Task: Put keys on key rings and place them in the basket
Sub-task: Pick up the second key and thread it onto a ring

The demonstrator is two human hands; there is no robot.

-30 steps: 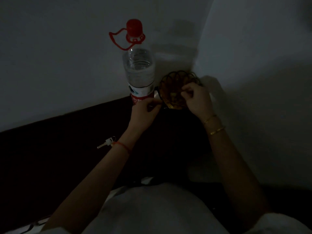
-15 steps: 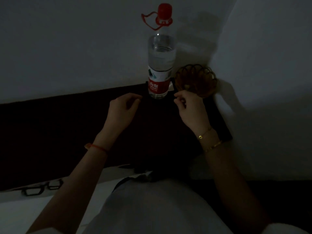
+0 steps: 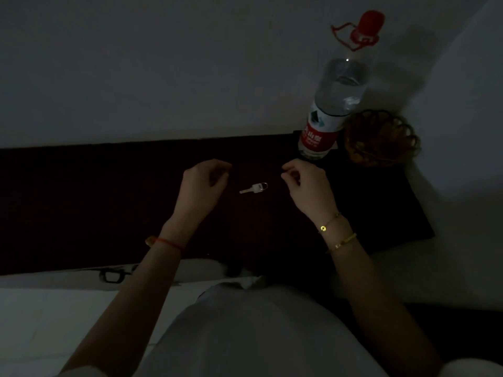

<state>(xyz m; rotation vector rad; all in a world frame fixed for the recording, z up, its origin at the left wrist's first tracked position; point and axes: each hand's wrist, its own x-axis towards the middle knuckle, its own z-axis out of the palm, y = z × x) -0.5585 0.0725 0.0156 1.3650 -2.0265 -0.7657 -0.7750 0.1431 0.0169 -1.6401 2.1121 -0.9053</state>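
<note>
Dark maroon surface (image 3: pixel 109 202) runs along pale wall. Silver key (image 3: pixel 252 188) with ring lies flat near its middle. Clear water bottle (image 3: pixel 330 110), red cap and label, stands upright at far right; brown wire basket (image 3: pixel 381 138) just beside it, in corner.

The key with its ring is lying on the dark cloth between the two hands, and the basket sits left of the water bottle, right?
Not quite: the head view shows the basket right of the bottle. The rest holds.

Dim scene, key (image 3: pixel 253 188) on dark cloth (image 3: pixel 109 202) between left hand (image 3: pixel 202 183) and right hand (image 3: pixel 309 186), basket (image 3: pixel 381 138) beside bottle (image 3: pixel 330 110)
</note>
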